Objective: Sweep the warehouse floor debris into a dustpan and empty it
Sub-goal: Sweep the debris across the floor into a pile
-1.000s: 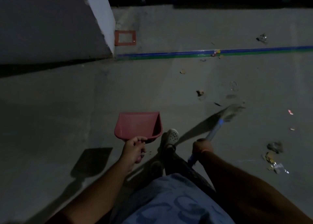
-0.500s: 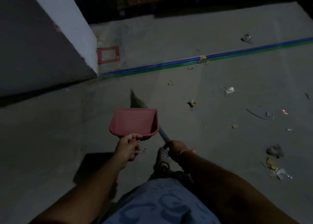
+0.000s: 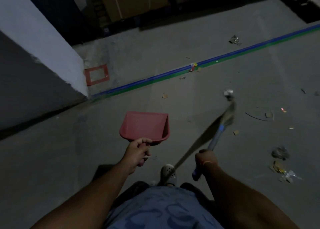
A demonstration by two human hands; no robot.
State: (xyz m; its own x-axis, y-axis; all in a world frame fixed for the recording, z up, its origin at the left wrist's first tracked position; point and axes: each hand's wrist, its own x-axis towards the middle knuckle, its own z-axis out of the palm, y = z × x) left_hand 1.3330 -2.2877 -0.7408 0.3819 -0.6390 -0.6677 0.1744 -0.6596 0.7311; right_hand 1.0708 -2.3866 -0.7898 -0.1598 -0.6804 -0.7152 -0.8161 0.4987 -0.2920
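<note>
My left hand [image 3: 138, 152] grips the handle of a red dustpan [image 3: 145, 125], held above the grey concrete floor with its mouth pointing away from me. My right hand [image 3: 206, 159] grips the blue handle of a short broom [image 3: 228, 114], whose blurred bristles reach up and right to a white scrap [image 3: 228, 92]. Debris lies scattered to the right: cardboard bits [image 3: 235, 132], a dark crumpled clump [image 3: 280, 153] and shiny wrappers [image 3: 285, 174]. The dustpan looks empty inside.
A white and grey pillar [image 3: 43, 55] stands at the left. A blue-green floor line [image 3: 216, 61] crosses diagonally, with a red square marking [image 3: 97, 74] by the pillar. Cardboard boxes [image 3: 131, 2] and pallets stand in the dark at the back. My shoe [image 3: 168, 175] is below the dustpan.
The broom has swung from behind the dustpan out to the right, its bristles now at the white scrap. The dustpan stays in my left hand. My view has tilted further up.
</note>
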